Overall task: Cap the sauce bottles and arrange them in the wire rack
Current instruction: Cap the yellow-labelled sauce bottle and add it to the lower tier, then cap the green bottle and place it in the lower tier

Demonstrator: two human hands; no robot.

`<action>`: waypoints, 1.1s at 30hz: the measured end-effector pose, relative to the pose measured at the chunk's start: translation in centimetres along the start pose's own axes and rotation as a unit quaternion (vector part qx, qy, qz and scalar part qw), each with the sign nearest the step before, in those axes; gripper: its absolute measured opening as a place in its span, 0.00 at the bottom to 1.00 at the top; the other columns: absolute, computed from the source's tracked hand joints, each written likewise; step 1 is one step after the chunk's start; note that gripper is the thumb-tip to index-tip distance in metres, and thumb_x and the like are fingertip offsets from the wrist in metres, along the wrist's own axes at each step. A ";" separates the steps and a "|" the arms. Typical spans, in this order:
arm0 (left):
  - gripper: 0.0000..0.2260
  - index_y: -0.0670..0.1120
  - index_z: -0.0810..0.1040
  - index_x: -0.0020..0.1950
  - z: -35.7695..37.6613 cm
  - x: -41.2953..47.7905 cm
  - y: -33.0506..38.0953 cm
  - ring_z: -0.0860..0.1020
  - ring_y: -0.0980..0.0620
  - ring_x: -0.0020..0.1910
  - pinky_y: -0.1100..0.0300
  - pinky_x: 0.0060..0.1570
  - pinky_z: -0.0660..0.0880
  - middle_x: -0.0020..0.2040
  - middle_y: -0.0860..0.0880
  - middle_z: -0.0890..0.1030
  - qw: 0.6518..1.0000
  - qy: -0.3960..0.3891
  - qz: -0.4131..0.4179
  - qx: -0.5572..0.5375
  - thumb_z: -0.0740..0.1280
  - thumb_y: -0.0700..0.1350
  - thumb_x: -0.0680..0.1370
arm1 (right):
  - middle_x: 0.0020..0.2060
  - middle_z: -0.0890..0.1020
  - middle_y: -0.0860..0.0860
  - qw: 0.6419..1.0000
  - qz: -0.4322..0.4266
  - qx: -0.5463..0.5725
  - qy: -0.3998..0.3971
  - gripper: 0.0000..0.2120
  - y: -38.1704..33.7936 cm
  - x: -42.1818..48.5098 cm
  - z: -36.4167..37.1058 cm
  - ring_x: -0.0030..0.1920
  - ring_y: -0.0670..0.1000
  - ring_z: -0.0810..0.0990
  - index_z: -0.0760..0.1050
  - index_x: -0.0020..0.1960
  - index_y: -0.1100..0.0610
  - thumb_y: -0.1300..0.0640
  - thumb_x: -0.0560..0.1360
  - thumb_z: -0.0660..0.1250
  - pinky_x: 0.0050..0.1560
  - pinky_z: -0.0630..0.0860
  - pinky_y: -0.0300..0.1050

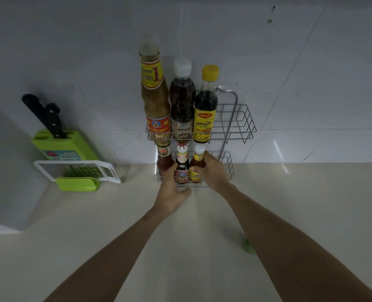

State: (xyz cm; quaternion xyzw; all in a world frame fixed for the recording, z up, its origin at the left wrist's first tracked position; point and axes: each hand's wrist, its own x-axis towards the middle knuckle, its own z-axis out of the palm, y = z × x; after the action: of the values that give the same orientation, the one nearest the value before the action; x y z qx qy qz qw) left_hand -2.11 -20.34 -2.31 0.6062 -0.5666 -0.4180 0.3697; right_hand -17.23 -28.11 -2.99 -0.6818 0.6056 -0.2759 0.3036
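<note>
Wire rack (pixel 243 118) against tiled wall, two tiers, standing on pale counter (pixel 311 203). Upper tier, left to right: tall tan-sauce bottle (pixel 154 101), dark bottle with white cap (pixel 182 105), dark bottle with yellow cap (pixel 205 110); right half of tier bare. Lower tier, left to right: red-sauce bottle (pixel 164 160), dark bottle with red-and-white cap (pixel 182 164), small yellow-labelled bottle with white cap (pixel 197 164). Right hand (pixel 213 171) wrapped around small yellow-labelled bottle, thumb on front, fingers behind. Left hand (pixel 172 190) at lower tier front, fingers loosely spread, index touching middle bottle; grip unclear. Green knife block (pixel 65 147) and grater (pixel 80 171) well left of rack.
</note>
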 end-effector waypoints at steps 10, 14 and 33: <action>0.41 0.44 0.55 0.78 -0.2 -0.1 0.0 0.65 0.49 0.73 0.57 0.72 0.63 0.75 0.45 0.64 1.000 -0.024 -0.004 0.011 0.71 0.31 0.70 | 0.57 0.80 0.58 0.998 0.031 -0.014 -0.059 0.23 -0.4 0.0 -0.7 0.58 0.58 0.78 0.69 0.63 0.58 0.50 0.73 0.70 0.57 0.74 0.51; 0.41 0.44 0.54 0.78 -0.7 -0.4 0.3 0.64 0.52 0.73 0.62 0.70 0.61 0.76 0.46 0.63 0.999 -0.031 -0.014 0.032 0.72 0.32 0.71 | 0.61 0.79 0.58 0.994 0.051 -0.022 -0.098 0.28 -0.5 -0.8 -1.7 0.61 0.59 0.77 0.64 0.70 0.55 0.49 0.74 0.68 0.52 0.69 0.44; 0.38 0.45 0.58 0.78 13.4 -9.2 1.3 0.57 0.53 0.77 0.72 0.66 0.54 0.78 0.50 0.59 0.956 -0.265 0.022 0.122 0.74 0.39 0.72 | 0.69 0.73 0.53 0.968 0.123 -0.170 -0.140 0.28 15.9 -20.5 -11.9 0.68 0.55 0.71 0.69 0.71 0.53 0.64 0.72 0.68 0.68 0.65 0.45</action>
State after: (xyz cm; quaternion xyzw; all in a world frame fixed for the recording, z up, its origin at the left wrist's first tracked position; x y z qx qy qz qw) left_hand -15.11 -10.92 -5.31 0.5015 -0.7044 -0.4828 0.1389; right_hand -38.87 -9.97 -7.20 -0.6757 0.6742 -0.0306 0.2965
